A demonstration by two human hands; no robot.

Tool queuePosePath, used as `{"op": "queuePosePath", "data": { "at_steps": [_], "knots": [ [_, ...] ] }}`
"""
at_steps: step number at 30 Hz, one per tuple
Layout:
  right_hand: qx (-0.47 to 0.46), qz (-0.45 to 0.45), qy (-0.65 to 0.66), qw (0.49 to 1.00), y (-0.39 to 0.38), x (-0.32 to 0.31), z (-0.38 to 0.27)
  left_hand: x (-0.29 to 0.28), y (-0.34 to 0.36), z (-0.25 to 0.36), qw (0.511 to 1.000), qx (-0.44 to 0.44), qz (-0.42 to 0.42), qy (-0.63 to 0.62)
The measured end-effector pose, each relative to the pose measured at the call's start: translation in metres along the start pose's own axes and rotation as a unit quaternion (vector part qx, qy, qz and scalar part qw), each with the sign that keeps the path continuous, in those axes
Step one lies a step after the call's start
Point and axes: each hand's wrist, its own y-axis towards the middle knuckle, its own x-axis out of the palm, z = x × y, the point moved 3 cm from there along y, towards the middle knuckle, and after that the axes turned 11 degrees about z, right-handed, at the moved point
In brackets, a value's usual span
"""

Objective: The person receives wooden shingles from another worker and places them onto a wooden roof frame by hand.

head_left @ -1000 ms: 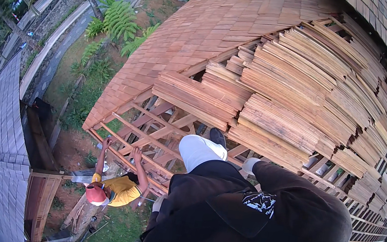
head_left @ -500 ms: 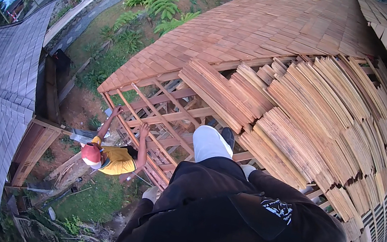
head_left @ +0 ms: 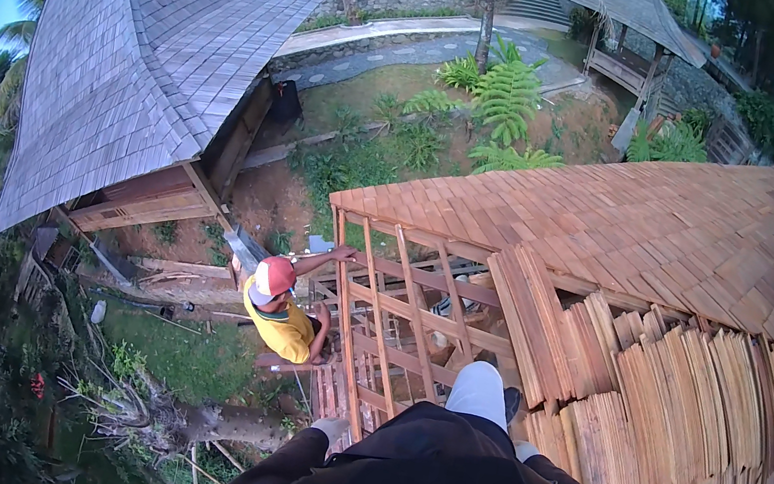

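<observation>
My left hand (head_left: 330, 428), in a pale covering that looks like a glove, is beside the lower edge of the bare roof frame (head_left: 392, 319). Its fingers are too small to make out. My right hand (head_left: 525, 450), also pale, shows only in part past my dark jacket, next to stacked wooden shingles (head_left: 614, 440); its fingers are hidden. Between the hands, my leg in light grey trousers (head_left: 479, 390) reaches onto the battens, with a dark shoe (head_left: 511, 404) beside it.
A co-worker in a yellow shirt (head_left: 284, 332) and red-and-white cap stands below the roof's edge, one hand on the frame. Laid shingles (head_left: 614, 217) cover the far slope. Gaps open between battens. A grey-shingled roof (head_left: 134, 50) rises at left; cut branches (head_left: 147, 417) lie below.
My view has tilted up and swung left, bringing more of the grey roof and the garden into sight. The co-worker has lowered one arm from the frame.
</observation>
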Motion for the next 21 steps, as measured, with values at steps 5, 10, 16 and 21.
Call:
{"op": "queuePosePath", "data": {
  "at_steps": [5, 10, 16, 21],
  "knots": [
    [-0.019, -0.004, -0.004, 1.000, 0.018, -0.028, -0.001, -0.004, 0.025, 0.015, 0.999, -0.012, -0.017, -0.040],
    [0.004, -0.022, -0.087, 0.996, 0.009, -0.023, 0.003, -0.007, 0.029, 0.022, 0.999, -0.020, -0.047, -0.007],
    [-0.123, -0.021, -0.032, 0.992, 0.001, 0.015, 0.020, -0.009, 0.001, 0.007, 0.998, -0.030, -0.059, 0.009],
    [-0.062, 0.057, -0.110, 0.990, 0.043, 0.053, 0.149, -0.011, 0.050, 0.032, 0.999, 0.012, -0.036, -0.037]
  ]
}}
